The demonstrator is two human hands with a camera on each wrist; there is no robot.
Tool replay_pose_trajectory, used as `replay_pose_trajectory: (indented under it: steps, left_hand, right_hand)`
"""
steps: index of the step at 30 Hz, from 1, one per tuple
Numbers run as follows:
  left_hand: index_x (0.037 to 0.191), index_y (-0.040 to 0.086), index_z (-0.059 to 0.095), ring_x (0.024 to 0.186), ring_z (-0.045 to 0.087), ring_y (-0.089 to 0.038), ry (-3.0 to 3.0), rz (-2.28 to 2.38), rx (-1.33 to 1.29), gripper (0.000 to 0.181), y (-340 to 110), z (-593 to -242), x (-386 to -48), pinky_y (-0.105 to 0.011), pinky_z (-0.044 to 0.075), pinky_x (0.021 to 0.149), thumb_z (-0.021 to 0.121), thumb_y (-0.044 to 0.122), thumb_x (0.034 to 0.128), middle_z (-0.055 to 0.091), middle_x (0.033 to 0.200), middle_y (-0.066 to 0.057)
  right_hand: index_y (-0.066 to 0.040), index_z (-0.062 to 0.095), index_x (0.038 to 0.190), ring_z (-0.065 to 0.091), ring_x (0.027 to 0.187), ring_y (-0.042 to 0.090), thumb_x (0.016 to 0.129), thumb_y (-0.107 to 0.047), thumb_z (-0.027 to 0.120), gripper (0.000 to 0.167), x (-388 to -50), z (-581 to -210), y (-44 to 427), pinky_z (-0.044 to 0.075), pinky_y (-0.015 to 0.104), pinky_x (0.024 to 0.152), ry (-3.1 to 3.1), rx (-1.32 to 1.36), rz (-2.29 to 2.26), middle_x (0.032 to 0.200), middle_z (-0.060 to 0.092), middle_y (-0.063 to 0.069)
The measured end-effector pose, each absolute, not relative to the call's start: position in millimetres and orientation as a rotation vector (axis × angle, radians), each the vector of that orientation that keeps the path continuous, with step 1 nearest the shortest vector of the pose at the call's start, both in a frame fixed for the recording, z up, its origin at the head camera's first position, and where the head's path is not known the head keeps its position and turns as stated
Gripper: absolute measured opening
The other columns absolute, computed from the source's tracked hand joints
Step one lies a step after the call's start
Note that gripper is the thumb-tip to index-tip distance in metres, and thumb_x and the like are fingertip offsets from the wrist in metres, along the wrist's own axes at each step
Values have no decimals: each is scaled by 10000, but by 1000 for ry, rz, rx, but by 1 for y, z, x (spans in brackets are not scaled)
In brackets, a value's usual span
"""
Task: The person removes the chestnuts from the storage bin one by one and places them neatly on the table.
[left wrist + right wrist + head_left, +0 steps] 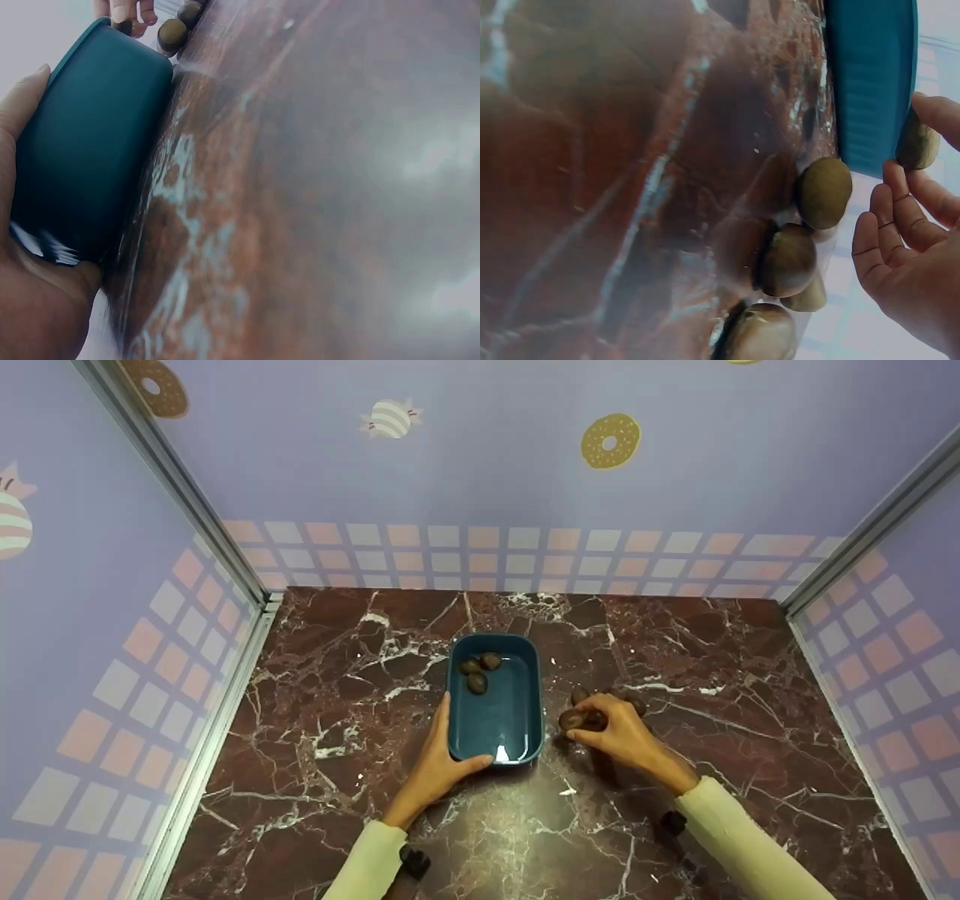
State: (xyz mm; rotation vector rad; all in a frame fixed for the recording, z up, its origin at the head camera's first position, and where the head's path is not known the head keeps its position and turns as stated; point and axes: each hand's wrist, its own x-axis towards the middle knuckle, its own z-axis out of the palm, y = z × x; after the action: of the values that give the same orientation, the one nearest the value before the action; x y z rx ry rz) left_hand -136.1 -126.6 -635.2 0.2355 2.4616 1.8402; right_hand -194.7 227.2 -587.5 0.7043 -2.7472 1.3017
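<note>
A teal rectangular box [495, 735] without a lid sits on the marbled tabletop. Three brown oval objects [477, 683], smooth and egg-like, lie in its far left part. My left hand [442, 754] holds the box by its near left corner, fingers along the left side and thumb at the near rim. Right of the box, my right hand [619, 735] pinches one brown oval piece [919, 142] between thumb and fingertips. Several similar pieces [789, 260] lie on the table beside and under that hand, partly hidden by it in the head view.
Purple panels [495, 457] with printed sweets and checks enclose the dark red marbled table [337, 660] at the back and both sides. Metal rails [202, 735] run along the left edge. Each wrist wears a small black device [414, 860].
</note>
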Motion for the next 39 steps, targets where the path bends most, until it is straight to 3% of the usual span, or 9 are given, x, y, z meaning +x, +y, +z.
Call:
replay_pose_trajectory:
  steps: [10,27,39]
  left_hand:
    - [1790,139,42,1685,83,-434,2471,1827,224,1337,-127,-636,-136,-703,181,1297,971,396,862,35,1842,-196]
    - [1787,116,44,1684,95,-423,2465,1850,229,1355,-126,-637,-136,-665,170,1313,982,385,848,47,1841,-194]
    - [1786,113,35,1685,83,-421,2464,1849,236,1361,-127,-635,-135,-660,158,1318,976,419,853,36,1836,-219]
  right_hand:
    - [-34,792,1107,738,866,212,859,-134,966,319,-179,-602,235,624,361,785,-2738,669,1368,1020,784,52]
    - [-44,800,1083,749,846,291,845,-105,964,295,-170,-605,240,624,432,749,-2669,667,1369,991,793,32]
    - [-54,806,1072,735,938,212,823,-105,981,309,-156,-610,247,606,370,850,-2703,584,1282,1049,798,27]
